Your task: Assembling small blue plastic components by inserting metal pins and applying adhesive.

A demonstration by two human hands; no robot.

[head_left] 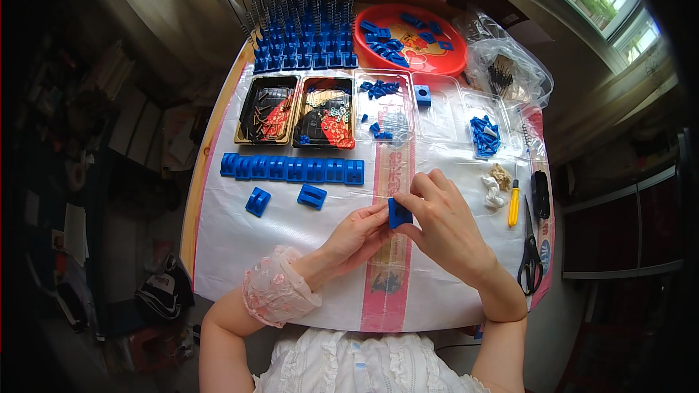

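Observation:
Between my hands, just above the near middle of the table, is a blue plastic block (398, 215). My left hand (358, 233) grips its left side between thumb and fingers. The fingers of my right hand (444, 222) curl over its right side and top, with the thumb below. Whether the right hand also holds a small part is hidden. Two loose blue blocks, one tilted (258, 202) and one with a slot (312, 197), lie to the left. Behind them runs a row of similar blue blocks (291, 169) set side by side.
Black trays of screws (245, 131) and nuts (300, 127) stand behind the row. Clear trays (403, 102) hold small blue parts. Farther back are blue assemblies with springs and rods (306, 47) and a red basin (455, 65). A yellow-handled screwdriver (514, 207) and scissors (530, 266) lie right.

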